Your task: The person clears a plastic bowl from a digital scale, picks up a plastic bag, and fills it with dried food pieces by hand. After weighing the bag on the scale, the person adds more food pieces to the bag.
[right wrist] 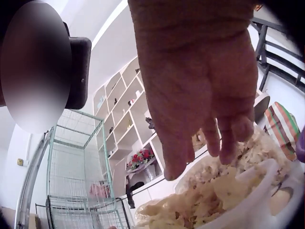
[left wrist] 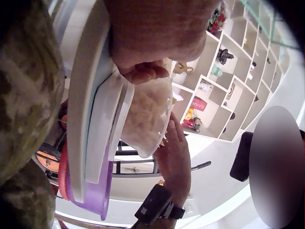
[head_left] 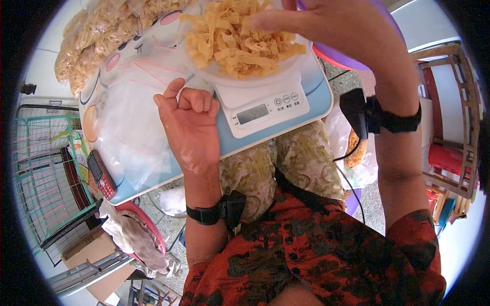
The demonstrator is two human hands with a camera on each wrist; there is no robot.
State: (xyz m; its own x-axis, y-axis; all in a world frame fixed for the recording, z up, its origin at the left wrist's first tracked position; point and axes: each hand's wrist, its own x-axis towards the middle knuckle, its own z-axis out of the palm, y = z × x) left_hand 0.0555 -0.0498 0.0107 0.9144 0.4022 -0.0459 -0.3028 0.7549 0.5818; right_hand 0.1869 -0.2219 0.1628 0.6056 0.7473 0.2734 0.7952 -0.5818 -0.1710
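Note:
A white kitchen scale (head_left: 275,113) with a small grey display lies near the table's front edge. On it stands a translucent white bowl (head_left: 240,80), heaped with flat, curled yellow dried strips (head_left: 245,48). My right hand (head_left: 334,33) reaches over the bowl from the right. In the right wrist view its fingers (right wrist: 228,148) hang loosely down above the strips, with nothing held. Left of the scale, my left hand (head_left: 191,127) is turned palm up, its fingers loosely bent and holding nothing. Its little-finger side comes close to the scale's left edge.
Thin clear plastic bags (head_left: 127,137) cover the table's left part, with a red phone (head_left: 102,176) at the corner. Large bags of dried strips (head_left: 84,56) fill the far left. A purple basin (left wrist: 97,205) sits beyond the table's right side. Two knees are under the table's front edge.

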